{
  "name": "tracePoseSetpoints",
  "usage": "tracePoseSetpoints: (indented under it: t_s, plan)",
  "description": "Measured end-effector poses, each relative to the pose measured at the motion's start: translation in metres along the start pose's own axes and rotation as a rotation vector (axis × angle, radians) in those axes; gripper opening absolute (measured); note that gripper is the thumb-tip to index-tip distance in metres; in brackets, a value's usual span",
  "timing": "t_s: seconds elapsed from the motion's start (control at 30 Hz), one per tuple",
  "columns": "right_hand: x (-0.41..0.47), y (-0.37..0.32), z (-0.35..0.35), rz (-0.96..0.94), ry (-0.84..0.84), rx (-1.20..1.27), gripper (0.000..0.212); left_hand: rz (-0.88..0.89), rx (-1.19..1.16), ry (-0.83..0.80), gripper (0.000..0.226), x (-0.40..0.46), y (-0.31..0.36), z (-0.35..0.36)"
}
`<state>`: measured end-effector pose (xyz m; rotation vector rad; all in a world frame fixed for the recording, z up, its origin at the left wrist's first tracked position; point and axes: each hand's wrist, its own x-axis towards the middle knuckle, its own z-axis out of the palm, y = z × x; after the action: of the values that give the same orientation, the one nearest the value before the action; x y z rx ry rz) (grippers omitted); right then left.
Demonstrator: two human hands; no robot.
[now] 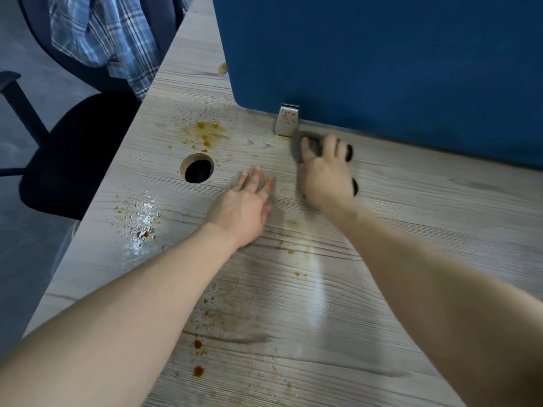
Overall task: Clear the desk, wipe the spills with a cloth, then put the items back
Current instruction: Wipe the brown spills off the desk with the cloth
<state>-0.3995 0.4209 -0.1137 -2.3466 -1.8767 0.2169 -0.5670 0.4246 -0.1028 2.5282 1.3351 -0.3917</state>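
Two hands were on the messy desk, one flat and one on a dark cloth.

The left hand lay flat on the wood with straight fingers, holding nothing. The right hand pressed down on the dark cloth, fingers bent over it, just beside the metal clip under the blue wall. Orange spills dotted the desk near a round hole.

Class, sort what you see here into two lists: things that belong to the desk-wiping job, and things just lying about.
Job:
- cloth, gripped by right hand
- left hand, flat on desk
- orange spills

Lying about:
- blue divider
- metal bracket
- cable hole
- chair
- plaid shirt
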Motion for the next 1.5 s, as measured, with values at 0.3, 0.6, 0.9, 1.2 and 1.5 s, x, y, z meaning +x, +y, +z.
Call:
tracePoseSetpoints:
  t_s: [0.3,0.6,0.9,1.2,1.5]
  plan:
    - [-0.009,0.023,-0.012,-0.078,-0.055,0.087,0.048,-0.006,-0.006,0.025,0.057,0.0,0.0,-0.002]
    - [-0.01,-0.006,-0.008,0.128,-0.034,-0.032,0.051,0.075,0.034,0.178,0.04,0.009,-0.015,-0.019]
    - [0.017,-0.076,0.004,0.075,-0.084,0.006,0.051,0.005,-0.105,0.289,0.043,0.017,-0.079,-0.025]
    - [0.01,-0.056,-0.033,0.035,0.2,0.107,0.051,-0.093,-0.06,0.163,0.059,0.018,-0.127,-0.022]
    - [0.041,-0.058,-0.029,0.144,0.196,0.078,0.067,-0.074,-0.019,0.099,0.064,0.021,-0.14,-0.02]
